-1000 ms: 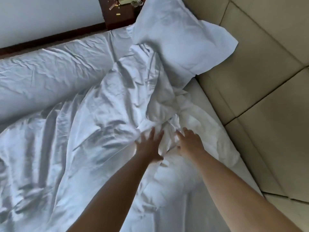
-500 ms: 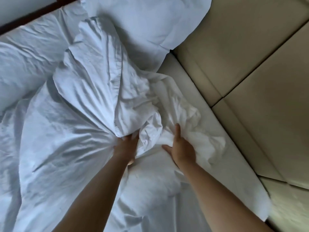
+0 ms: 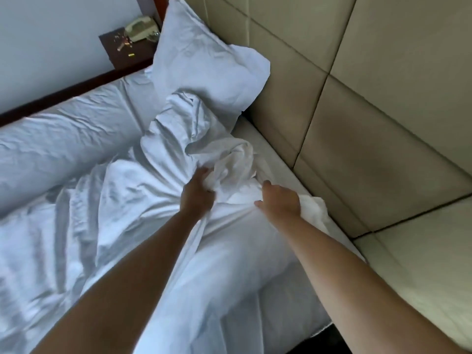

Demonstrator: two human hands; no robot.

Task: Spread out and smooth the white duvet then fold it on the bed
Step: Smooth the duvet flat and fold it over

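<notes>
I see my left hand (image 3: pixel 198 194) gripping a bunched ridge of the white duvet (image 3: pixel 163 159), my right hand (image 3: pixel 281 203) clutching cloth just beside the padded headboard (image 3: pixel 370 123). The ridge runs toward the pillow (image 3: pixel 204 65); open bed (image 3: pixel 63 139) lies left.

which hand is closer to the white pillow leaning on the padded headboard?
Left. The left hand grips the bunched white duvet just below the white pillow. The right hand holds duvet fabric further down, beside the beige padded headboard.
</notes>
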